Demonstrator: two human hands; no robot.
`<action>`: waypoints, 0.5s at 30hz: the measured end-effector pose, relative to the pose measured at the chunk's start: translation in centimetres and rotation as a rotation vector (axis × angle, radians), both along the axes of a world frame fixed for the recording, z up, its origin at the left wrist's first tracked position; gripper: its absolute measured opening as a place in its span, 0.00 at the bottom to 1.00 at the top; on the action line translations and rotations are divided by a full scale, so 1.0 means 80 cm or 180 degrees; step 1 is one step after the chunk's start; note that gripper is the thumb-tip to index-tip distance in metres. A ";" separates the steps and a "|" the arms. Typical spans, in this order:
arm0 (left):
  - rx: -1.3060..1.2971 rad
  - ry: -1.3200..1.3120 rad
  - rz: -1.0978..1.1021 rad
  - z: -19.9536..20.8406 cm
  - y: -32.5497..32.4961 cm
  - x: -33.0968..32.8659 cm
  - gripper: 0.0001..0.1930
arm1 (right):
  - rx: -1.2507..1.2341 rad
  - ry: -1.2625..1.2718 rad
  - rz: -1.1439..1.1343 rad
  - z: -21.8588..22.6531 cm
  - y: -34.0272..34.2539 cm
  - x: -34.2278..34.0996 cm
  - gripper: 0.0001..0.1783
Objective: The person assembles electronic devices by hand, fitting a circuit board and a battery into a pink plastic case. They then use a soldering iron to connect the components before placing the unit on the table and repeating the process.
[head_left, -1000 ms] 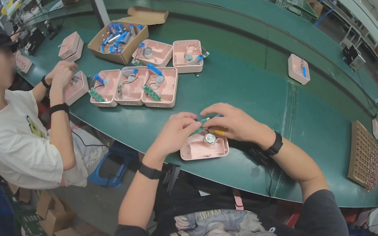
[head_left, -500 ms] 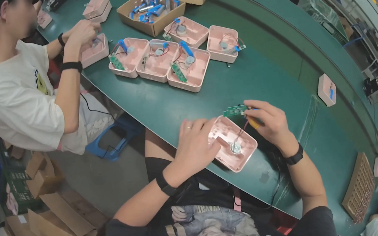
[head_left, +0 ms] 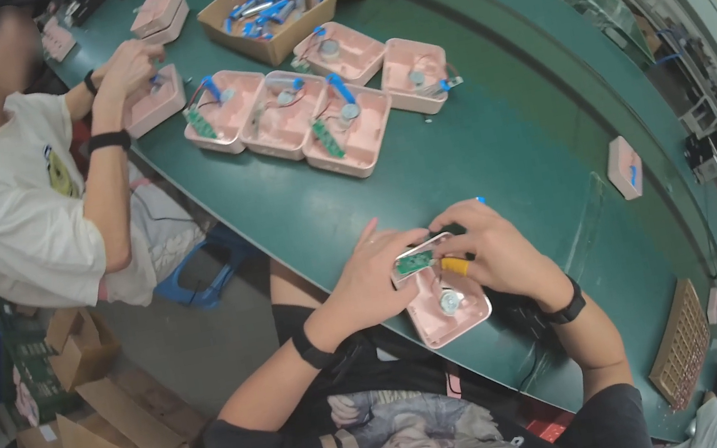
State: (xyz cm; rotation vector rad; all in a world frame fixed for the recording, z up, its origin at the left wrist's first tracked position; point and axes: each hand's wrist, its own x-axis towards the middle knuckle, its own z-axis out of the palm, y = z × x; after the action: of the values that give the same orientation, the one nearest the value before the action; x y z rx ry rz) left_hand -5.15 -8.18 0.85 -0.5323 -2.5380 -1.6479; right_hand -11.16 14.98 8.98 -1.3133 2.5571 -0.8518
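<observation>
A pink plastic box point(head_left: 440, 331), open at the top, lies tilted at the table's near edge. My left hand point(head_left: 370, 278) is closed on its left wall, with the thumb inside. A green circuit board point(head_left: 414, 263) sits at the box's far end, between my hands. My right hand point(head_left: 499, 247) is bent over the far right rim, fingertips near the board. A yellow piece point(head_left: 455, 266) shows under its thumb and fingers; the rest of it is hidden. A small blue tip point(head_left: 480, 200) pokes out beyond the knuckles. A round silver part point(head_left: 449, 301) with wires lies in the box.
Several pink boxes point(head_left: 353, 153) with boards, wires and blue cells stand farther left on the green table point(head_left: 278, 204). Behind them is a carton point(head_left: 277, 44) of blue cells. A co-worker point(head_left: 24, 201) handles another box at left. A brown grid tray point(head_left: 678, 340) lies at right.
The circuit board has moved from beyond the box's far rim down into its far end. My right hand has come left and over the rim. The left hand keeps hold of the box.
</observation>
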 end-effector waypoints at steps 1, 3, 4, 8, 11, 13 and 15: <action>0.0002 0.0054 -0.0008 -0.001 -0.001 0.000 0.25 | 0.0062 0.0066 -0.0057 0.001 -0.003 0.004 0.14; 0.0019 0.0183 -0.0081 -0.002 0.000 -0.003 0.24 | 0.0201 0.0219 -0.0230 0.001 -0.003 0.009 0.13; 0.0015 0.0162 -0.0082 -0.003 0.000 -0.002 0.24 | 0.0197 0.0197 -0.0230 0.000 -0.005 0.009 0.13; 0.0144 0.0207 0.0114 -0.007 0.000 0.000 0.22 | 0.0498 0.0566 -0.0139 -0.005 -0.011 0.007 0.11; 0.0275 0.0245 0.0222 -0.005 0.001 -0.001 0.17 | 0.0783 0.0554 -0.0047 0.003 -0.012 0.006 0.10; 0.0188 0.0397 0.0170 -0.009 -0.001 0.001 0.14 | 0.0768 0.0425 -0.0065 0.002 -0.012 0.004 0.10; 0.0017 0.0702 0.0089 -0.011 -0.002 0.002 0.10 | 0.0738 0.0170 -0.0078 0.001 -0.012 0.002 0.10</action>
State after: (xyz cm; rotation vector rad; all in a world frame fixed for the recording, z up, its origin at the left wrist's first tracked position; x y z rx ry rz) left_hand -4.98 -8.34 -0.03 -0.6366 -2.3716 -1.4947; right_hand -11.01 14.03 9.08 -1.2526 2.6217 -0.5103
